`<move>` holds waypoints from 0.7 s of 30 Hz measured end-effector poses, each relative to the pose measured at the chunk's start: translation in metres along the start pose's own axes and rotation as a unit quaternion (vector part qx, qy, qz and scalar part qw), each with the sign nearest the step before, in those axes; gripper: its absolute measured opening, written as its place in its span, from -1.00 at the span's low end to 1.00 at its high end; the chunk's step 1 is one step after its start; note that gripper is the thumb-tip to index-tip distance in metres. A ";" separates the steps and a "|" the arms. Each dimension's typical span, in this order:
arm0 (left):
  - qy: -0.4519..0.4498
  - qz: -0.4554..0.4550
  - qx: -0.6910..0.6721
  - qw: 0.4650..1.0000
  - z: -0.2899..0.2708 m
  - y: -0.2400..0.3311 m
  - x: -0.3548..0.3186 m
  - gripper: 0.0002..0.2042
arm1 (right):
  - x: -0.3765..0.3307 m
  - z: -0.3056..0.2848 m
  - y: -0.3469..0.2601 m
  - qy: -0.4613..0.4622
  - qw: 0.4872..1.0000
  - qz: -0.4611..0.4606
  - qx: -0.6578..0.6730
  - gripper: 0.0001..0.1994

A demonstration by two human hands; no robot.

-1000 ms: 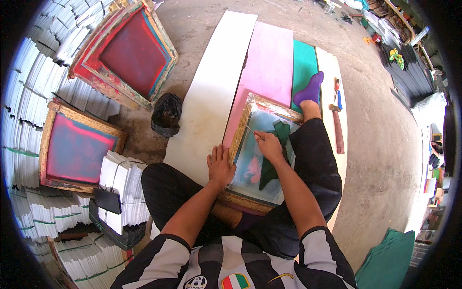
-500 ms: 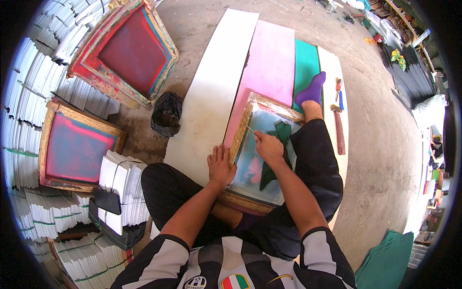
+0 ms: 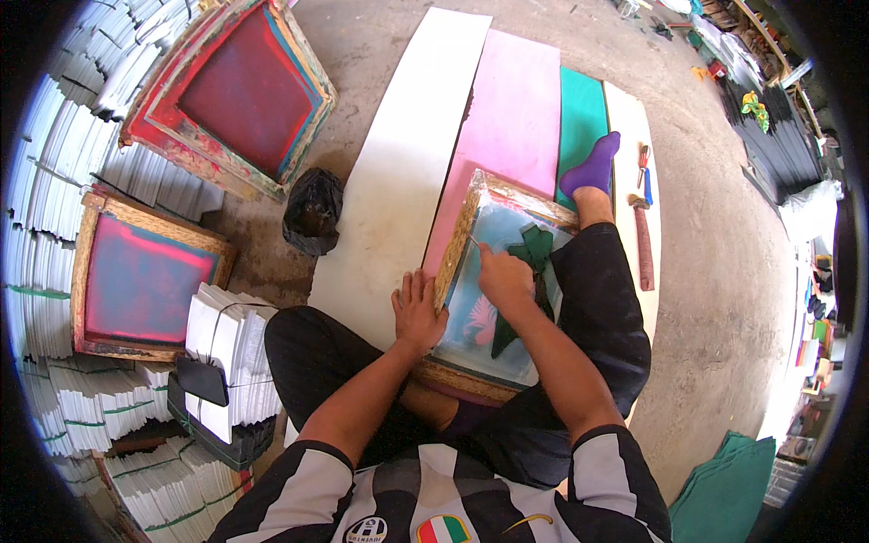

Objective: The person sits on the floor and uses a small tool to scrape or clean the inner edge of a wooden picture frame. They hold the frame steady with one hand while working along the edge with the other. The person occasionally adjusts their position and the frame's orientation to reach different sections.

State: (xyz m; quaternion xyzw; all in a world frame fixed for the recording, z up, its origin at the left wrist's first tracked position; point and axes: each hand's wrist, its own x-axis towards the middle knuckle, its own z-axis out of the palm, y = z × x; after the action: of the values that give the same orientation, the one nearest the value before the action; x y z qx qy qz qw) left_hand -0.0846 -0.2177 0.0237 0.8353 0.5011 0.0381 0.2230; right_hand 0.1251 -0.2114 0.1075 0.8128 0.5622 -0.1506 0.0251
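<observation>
Fingers of my left hand lie spread on the wood-framed printing screen across my lap; my right hand pinches a thin tool on its half-covered mesh.

floor: bare concrete | on it: white board, pink board, black bag, red-meshed frame

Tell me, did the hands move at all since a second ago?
Hardly. The right hand stays on the mesh of the wooden frame, pinching a thin tool, its shift too small to call. The left hand still presses flat beside the frame's edge. The green stencil and pink sheet haven't moved.
</observation>
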 end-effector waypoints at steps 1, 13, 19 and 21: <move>0.003 0.000 0.004 1.000 0.000 -0.001 0.000 -0.24 | 0.002 0.004 -0.001 0.001 1.000 -0.005 -0.016 -0.65; -0.008 0.000 0.032 0.999 0.000 0.005 0.003 -0.23 | 0.019 0.047 0.043 0.050 0.952 -0.036 0.300 -0.60; -0.019 -0.016 0.035 0.999 -0.005 -0.002 0.000 -0.23 | -0.007 -0.001 0.011 0.018 0.996 -0.018 0.084 -0.64; -0.015 -0.014 0.028 0.999 -0.006 0.001 0.000 -0.23 | 0.002 0.031 0.024 0.061 0.977 -0.029 0.201 -0.64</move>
State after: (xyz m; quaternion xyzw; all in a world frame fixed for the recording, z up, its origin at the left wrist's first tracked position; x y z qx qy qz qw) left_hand -0.0857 -0.2157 0.0290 0.8344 0.5105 0.0079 0.2076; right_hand 0.1408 -0.2249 0.0748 0.7921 0.5444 -0.2112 -0.1776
